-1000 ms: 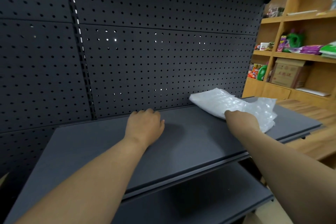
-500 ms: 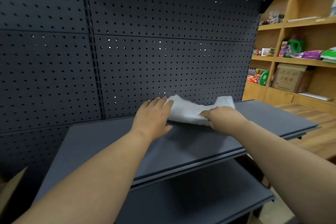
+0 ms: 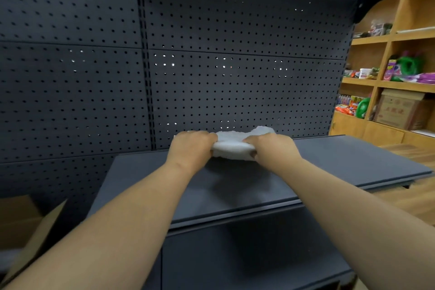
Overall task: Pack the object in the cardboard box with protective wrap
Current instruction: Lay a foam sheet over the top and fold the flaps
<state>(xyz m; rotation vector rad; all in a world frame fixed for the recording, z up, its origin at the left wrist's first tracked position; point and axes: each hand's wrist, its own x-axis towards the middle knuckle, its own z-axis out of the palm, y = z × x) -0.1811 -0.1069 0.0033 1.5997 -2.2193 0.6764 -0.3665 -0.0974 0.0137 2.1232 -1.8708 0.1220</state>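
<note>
Left hand (image 3: 191, 148) and right hand (image 3: 273, 150) both clamped on white wrapped bundle (image 3: 231, 146), one at each end, lifted just above far part of dark shelf (image 3: 329, 165). Two-ended grip probably keeps wrap from unfolding; contents hidden. Cardboard box (image 3: 28, 231) sits near left, flap open, well apart from bundle, ready to receive it.

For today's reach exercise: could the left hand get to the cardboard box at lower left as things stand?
Probably not yet: the left hand grips the white wrap, though nothing blocks the cardboard box.
</note>
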